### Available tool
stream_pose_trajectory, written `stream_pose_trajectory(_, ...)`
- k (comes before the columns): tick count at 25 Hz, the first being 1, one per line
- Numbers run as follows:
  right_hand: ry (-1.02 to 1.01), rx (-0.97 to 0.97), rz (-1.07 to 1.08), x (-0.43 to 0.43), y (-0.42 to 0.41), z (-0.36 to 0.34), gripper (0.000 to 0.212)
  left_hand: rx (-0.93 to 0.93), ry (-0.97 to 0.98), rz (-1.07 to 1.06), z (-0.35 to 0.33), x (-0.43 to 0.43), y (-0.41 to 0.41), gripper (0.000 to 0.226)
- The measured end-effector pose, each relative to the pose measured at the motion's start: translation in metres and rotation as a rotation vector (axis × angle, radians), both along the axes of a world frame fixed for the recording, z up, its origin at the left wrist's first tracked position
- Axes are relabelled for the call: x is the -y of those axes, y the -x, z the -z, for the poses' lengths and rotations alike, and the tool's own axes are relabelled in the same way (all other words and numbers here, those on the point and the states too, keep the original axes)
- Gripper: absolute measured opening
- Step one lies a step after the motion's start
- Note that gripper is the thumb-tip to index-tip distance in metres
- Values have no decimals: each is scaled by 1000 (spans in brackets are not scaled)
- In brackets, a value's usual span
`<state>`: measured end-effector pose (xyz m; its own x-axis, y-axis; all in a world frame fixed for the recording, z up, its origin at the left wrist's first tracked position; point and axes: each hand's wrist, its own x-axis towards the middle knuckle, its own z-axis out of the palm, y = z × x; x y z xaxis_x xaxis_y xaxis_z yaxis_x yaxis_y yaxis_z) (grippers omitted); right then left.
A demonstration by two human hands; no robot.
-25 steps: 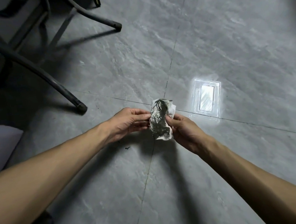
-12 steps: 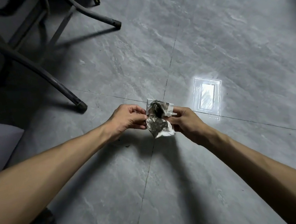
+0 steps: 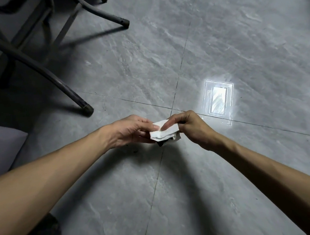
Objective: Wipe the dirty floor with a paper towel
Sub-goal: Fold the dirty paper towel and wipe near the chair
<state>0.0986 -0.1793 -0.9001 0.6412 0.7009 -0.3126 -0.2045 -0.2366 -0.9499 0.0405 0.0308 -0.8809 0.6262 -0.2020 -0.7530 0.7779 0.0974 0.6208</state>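
Both hands hold the paper towel (image 3: pixel 166 133) up in the air, a little above the gray floor (image 3: pixel 237 33), close to the spot where the thin lines (image 3: pixel 172 110) between the tiles cross. The left hand (image 3: pixel 131 132) pinches the left side of the towel with its thumb and fingers. The right hand (image 3: pixel 191 127) curls around the right side, with one finger pressed on top and the thumb below. The towel is folded into a small pad. Its top is clean and white, and a dark, dirty part (image 3: pixel 161 144) peeks out underneath. The step in hand looks like folding the towel so a clean side is ready. To do it well, tuck the dirty part all the way inside so it does not smear the floor again. Press the fold flat with the fingers so the pad does not pop open. Make the pad big enough to sit under the fingers. Then put the white side down and rub with a firm push. A few tiny dark specks (image 3: pixel 134 151) lie on the floor just under the left hand; they may be dirt, but they are too small to tell. That seems a good place to wipe next. A chair leg (image 3: pixel 85 107) stands off to the left, well apart from the hands, and a bright patch of light (image 3: pixel 218 99) shines on the floor near the right hand.
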Motion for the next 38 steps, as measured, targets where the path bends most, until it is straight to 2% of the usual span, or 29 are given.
stream_pose_trajectory(3, -35, -199, -91, -2, -9, -7, 23, 162, -304, 22, -6, -6, 8, 29)
stream_pose_trajectory(4, -4, -178, -109, -11, -11, -10, 19, 213, -370, 6, -8, -9, 12, 28)
stream_pose_trajectory(6, 151, 43, -189, -40, -13, -15, 27, 289, -431, -24, -14, -18, 19, 26)
stream_pose_trajectory(8, 288, 322, -285, -67, -9, -15, 23, 331, -553, -55, -14, -32, 25, 23)
stream_pose_trajectory(11, 522, 825, -163, -79, -14, -6, 16, 221, -1053, -99, -4, -62, 48, 33)
stream_pose_trajectory(13, 704, 1062, -79, -70, -17, 3, 17, 67, -1255, 16, 6, -74, 69, 48)
stream_pose_trajectory(16, 721, 1073, -116, -57, 15, 26, 13, 15, -1235, 137, 22, -79, 91, 61)
stream_pose_trajectory(20, 824, 1020, -51, -69, 73, 43, 27, 7, -1217, 120, 26, -84, 100, 59)
stream_pose_trajectory(22, 842, 965, -90, -93, 95, 43, 31, 6, -1212, 119, 24, -83, 102, 57)
stream_pose_trajectory(24, 803, 926, -105, -107, 114, 42, 30, 12, -1205, 116, 23, -83, 103, 55)
stream_pose_trajectory(31, 671, 776, 36, -105, 120, 35, 31, -2, -1168, 80, 15, -87, 101, 49)
stream_pose_trajectory(35, 537, 786, -55, -98, 119, 39, 44, 10, -1164, 63, 15, -88, 103, 47)
stream_pose_trajectory(38, 552, 755, -16, -105, 124, 38, 31, 18, -1160, 81, 17, -88, 105, 46)
